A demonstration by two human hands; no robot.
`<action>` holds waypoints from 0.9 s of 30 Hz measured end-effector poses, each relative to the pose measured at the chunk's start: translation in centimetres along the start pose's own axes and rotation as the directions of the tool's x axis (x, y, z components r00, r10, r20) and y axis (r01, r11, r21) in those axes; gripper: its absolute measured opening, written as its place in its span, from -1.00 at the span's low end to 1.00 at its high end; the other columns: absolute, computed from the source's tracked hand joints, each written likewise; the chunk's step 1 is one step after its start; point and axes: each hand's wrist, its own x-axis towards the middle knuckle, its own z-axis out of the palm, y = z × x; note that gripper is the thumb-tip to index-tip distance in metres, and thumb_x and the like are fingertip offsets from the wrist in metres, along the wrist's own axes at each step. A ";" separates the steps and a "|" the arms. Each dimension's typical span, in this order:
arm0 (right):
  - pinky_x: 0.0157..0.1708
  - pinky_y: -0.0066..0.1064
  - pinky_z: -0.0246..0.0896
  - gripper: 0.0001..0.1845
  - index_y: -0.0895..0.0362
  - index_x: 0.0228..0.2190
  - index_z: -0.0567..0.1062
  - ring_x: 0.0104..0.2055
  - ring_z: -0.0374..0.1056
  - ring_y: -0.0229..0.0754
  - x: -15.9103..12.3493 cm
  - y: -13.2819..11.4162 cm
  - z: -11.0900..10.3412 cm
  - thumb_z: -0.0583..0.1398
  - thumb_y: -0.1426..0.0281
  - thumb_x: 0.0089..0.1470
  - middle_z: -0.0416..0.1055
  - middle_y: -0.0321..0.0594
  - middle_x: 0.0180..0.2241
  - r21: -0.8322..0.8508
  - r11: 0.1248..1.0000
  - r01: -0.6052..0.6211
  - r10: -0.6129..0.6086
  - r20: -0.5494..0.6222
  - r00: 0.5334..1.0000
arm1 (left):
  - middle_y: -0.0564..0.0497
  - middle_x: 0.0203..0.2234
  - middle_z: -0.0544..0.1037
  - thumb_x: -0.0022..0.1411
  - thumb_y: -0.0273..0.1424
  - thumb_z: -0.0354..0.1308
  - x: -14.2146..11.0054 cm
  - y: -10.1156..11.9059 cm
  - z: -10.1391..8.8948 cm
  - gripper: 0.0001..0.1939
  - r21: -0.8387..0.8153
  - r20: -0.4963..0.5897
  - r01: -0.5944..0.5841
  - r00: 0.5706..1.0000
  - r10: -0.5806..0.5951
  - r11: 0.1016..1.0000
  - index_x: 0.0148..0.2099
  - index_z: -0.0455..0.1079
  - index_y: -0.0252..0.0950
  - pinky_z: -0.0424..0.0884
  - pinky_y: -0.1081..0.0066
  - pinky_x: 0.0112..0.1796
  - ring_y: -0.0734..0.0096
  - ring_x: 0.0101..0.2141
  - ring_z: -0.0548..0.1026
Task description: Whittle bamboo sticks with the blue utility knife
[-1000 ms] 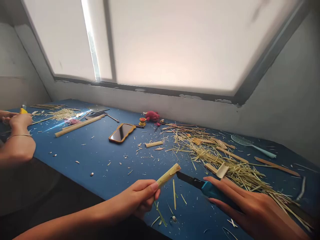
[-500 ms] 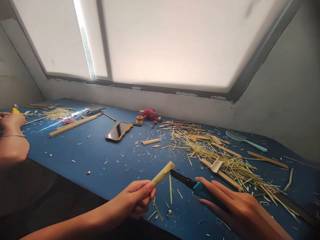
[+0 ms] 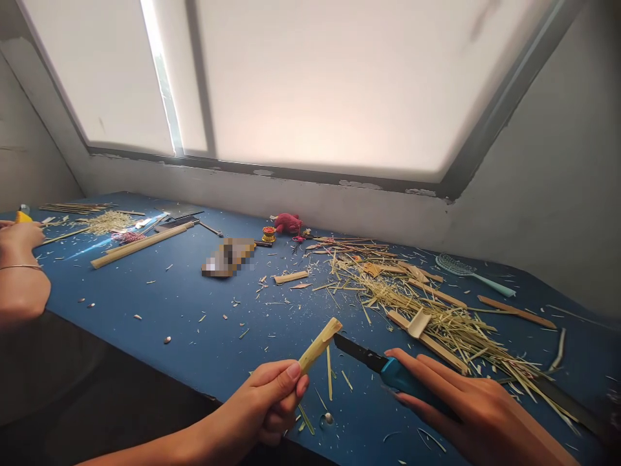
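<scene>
My left hand (image 3: 279,395) is closed round the lower part of a short, pale yellow-green bamboo piece (image 3: 320,345), which tilts up to the right above the table. Its upper end looks pared. My right hand (image 3: 466,401) grips the blue handle of a utility knife (image 3: 395,372). The knife's dark blade points left, its tip close beside the bamboo's upper end; whether they touch I cannot tell. Thin green slivers (image 3: 330,375) lie on the table beneath. A small round shiny thing (image 3: 327,419) lies close to the front edge.
A heap of bamboo shavings (image 3: 436,314) and flat strips spreads across the right of the blue table (image 3: 194,349). Behind it lies a pale green hairbrush (image 3: 475,275). A long bamboo piece (image 3: 140,246) rests at the left, near another person's hand (image 3: 19,236) with a yellow tool.
The knife and my right hand have shifted slightly right and down. My left hand and the bamboo piece have moved a little right and lower too.
</scene>
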 end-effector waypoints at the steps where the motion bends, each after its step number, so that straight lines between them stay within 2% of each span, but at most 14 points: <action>1: -0.33 -0.47 0.43 -0.57 0.08 0.07 0.34 -0.31 0.50 -0.18 -0.1 -0.1 0.1 0.12 0.25 0.17 0.52 -0.20 -0.17 0.005 1.000 -0.007 0.007 -0.003 1.000 | 0.20 -0.62 -0.05 0.27 -0.11 0.01 0.0 0.0 0.0 -0.66 -0.009 -0.003 -0.005 1.000 0.005 1.000 -0.34 0.14 -0.29 -0.28 0.57 -0.66 0.67 -0.64 -0.17; 6: -0.32 -0.46 0.43 -0.54 0.06 0.10 0.31 -0.30 0.50 -0.17 -0.2 -1.4 1.5 0.11 0.25 0.18 0.51 -0.21 -0.16 0.018 0.995 -0.099 0.100 -0.089 0.991 | 0.21 -0.62 -0.08 0.28 -0.14 0.01 0.1 0.1 0.4 -0.68 -0.073 -0.010 -0.040 0.999 0.039 0.997 -0.34 0.15 -0.30 -0.28 0.57 -0.66 0.67 -0.65 -0.19; 10: -0.36 -0.49 0.42 -0.51 0.06 0.13 0.26 -0.28 0.50 -0.17 0.1 -2.3 2.6 0.08 0.23 0.20 0.48 -0.18 -0.10 0.049 0.987 -0.155 0.159 -0.083 0.984 | 0.20 -0.61 -0.08 0.27 -0.15 0.03 0.3 0.0 0.6 -0.68 -0.140 -0.030 -0.069 0.997 0.065 0.988 -0.34 0.14 -0.31 -0.28 0.59 -0.66 0.67 -0.64 -0.19; 15: -0.32 -0.46 0.42 -0.52 0.04 0.13 0.27 -0.28 0.49 -0.18 -0.1 -1.7 2.6 0.08 0.23 0.20 0.50 -0.20 -0.16 0.038 0.992 -0.120 0.122 -0.066 0.990 | 0.22 -0.62 -0.09 0.27 -0.18 0.05 0.0 -0.1 0.0 -0.71 -0.166 -0.016 -0.012 1.000 0.010 0.986 -0.32 0.16 -0.31 -0.31 0.61 -0.68 0.68 -0.64 -0.22; 22: -0.41 -0.50 0.39 -0.59 0.04 0.07 0.34 -0.35 0.49 -0.21 -0.5 -0.6 1.7 0.06 0.22 0.21 0.53 -0.22 -0.22 -0.033 0.998 -0.057 0.054 -0.092 0.994 | 0.23 -0.64 -0.07 0.28 -0.15 0.02 -0.3 -0.3 -0.1 -0.68 -0.096 -0.005 0.019 1.000 -0.020 0.995 -0.35 0.14 -0.30 -0.27 0.63 -0.69 0.69 -0.66 -0.18; 23: -0.41 -0.51 0.38 -0.59 0.04 0.06 0.35 -0.36 0.49 -0.22 -0.5 -0.7 1.6 0.05 0.22 0.22 0.53 -0.22 -0.22 -0.035 0.998 -0.057 0.054 -0.095 0.994 | 0.23 -0.63 -0.06 0.27 -0.15 0.04 -0.2 0.0 -0.2 -0.68 -0.111 -0.017 -0.003 1.000 0.001 0.994 -0.34 0.14 -0.30 -0.26 0.64 -0.69 0.70 -0.66 -0.17; 25: -0.42 -0.51 0.38 -0.60 0.03 0.06 0.35 -0.37 0.49 -0.23 -0.9 -0.8 1.5 0.05 0.24 0.22 0.53 -0.23 -0.23 -0.038 0.997 -0.061 0.058 -0.093 0.994 | 0.22 -0.60 -0.03 0.23 -0.17 0.10 0.0 0.9 -0.8 -0.69 -0.170 -0.104 -0.141 0.987 0.124 0.975 -0.33 0.13 -0.30 -0.23 0.65 -0.70 0.71 -0.65 -0.14; 26: -0.42 -0.51 0.39 -0.59 0.02 0.07 0.34 -0.37 0.49 -0.23 -1.1 -0.7 1.4 0.06 0.24 0.22 0.53 -0.23 -0.23 -0.043 0.997 -0.068 0.064 -0.088 0.994 | 0.21 -0.58 -0.01 0.21 -0.19 0.13 0.0 1.4 -1.2 -0.69 -0.195 -0.184 -0.263 0.956 0.228 0.945 -0.32 0.13 -0.29 -0.19 0.66 -0.69 0.72 -0.65 -0.12; 27: -0.43 -0.51 0.39 -0.58 0.02 0.09 0.33 -0.37 0.49 -0.22 -1.5 -0.6 1.4 0.06 0.25 0.21 0.53 -0.23 -0.22 -0.054 0.995 -0.078 0.074 -0.084 0.994 | 0.21 -0.57 -0.03 0.21 -0.22 0.15 0.1 2.0 -1.7 -0.69 -0.206 -0.289 -0.398 0.897 0.333 0.894 -0.33 0.11 -0.29 -0.16 0.68 -0.68 0.72 -0.64 -0.13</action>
